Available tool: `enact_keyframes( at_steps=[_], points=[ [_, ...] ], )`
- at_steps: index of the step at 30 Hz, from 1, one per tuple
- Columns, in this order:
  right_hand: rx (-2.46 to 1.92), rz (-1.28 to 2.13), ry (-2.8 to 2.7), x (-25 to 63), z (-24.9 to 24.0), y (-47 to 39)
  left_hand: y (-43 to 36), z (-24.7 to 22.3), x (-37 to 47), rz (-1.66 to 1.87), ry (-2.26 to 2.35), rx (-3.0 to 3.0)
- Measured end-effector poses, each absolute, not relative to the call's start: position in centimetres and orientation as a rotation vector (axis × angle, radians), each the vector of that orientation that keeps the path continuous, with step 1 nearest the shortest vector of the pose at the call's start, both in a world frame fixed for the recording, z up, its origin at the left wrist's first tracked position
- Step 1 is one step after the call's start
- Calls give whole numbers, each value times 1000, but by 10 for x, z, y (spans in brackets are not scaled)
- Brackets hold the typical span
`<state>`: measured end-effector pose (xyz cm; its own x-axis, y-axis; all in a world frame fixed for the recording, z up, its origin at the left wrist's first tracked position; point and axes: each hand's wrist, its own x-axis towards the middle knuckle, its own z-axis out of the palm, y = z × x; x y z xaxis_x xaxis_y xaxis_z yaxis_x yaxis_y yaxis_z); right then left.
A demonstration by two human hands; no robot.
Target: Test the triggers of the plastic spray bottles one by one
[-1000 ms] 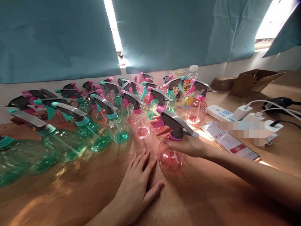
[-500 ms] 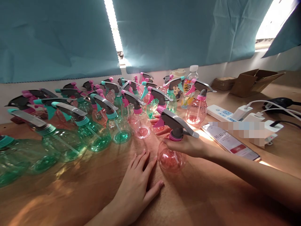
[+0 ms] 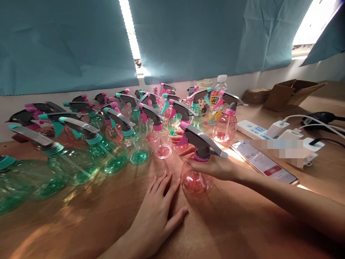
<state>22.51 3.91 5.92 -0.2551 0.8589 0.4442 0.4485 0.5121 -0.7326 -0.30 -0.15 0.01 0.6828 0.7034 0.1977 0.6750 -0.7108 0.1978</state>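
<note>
My right hand (image 3: 215, 167) is around the upper part of a pink spray bottle (image 3: 195, 181) with a grey trigger head. The thumb lies along the near side under the collar; the fingers reach past the far side, partly hidden. This bottle stands upright on the wooden table (image 3: 231, 223). Just left of it, my left hand (image 3: 156, 208) rests flat on the tabletop, fingers spread, holding nothing. Close beyond the fingertips stand another pink spray bottle (image 3: 161, 145) and a green spray bottle (image 3: 137, 149).
Many more green and pink spray bottles (image 3: 106, 158) crowd the left and back. One pink bottle (image 3: 225, 126) stands near a drink bottle (image 3: 221, 84). At right lie a phone (image 3: 264, 163), a power strip (image 3: 253, 129) with chargers and cables, and an open cardboard box (image 3: 285, 95).
</note>
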Motion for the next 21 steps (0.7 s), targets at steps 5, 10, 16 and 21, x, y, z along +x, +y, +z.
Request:
enact_keyframes(
  at_steps=[5,10,16,21],
  points=[
    [-1069,649,-1915,226,60,41,-2,4,-2,384,1141,2771],
    [-1065,672,-1933,227,67,38,-1,3,-3,411,1142,2797],
    [-1071,688,-1928,229,71,35,-2,8,-1,360,1159,2793],
    [-1010,718,-1947,231,66,36,-2,11,0,364,1168,2796]
  ],
)
